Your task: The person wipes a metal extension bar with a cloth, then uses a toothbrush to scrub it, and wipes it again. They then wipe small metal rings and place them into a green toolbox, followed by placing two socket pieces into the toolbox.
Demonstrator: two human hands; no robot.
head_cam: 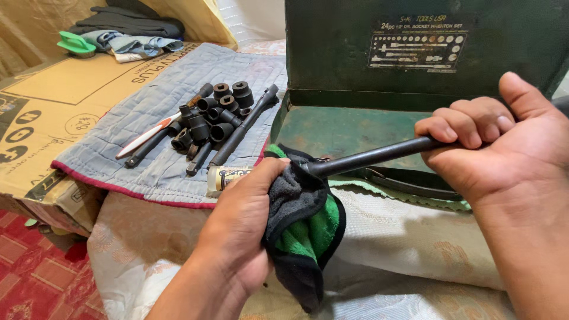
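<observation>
Two hands work at the centre and right of the frame: the right hand (492,142) is clenched around one end of a long dark metal bar (373,157), while the left hand (249,219) grasps a black-and-green cloth (305,225) wrapped over the bar's other end, so that tip is hidden. The right forearm is cut off by the lower right edge. Behind the bar, an open green metal toolbox (355,77) fills the upper right; its far side runs out of frame. A small cream tube (224,176) lies partly hidden behind the left hand. At centre left, dark sockets (213,112) and extension bars (243,127) lie heaped on a grey quilted mat (148,106), which rests on flattened cardboard (53,101). Folded clothes (127,32) sit at upper left. A pale patterned sheet (403,237) covers the surface below, and red patterned floor (35,272) shows at lower left.
</observation>
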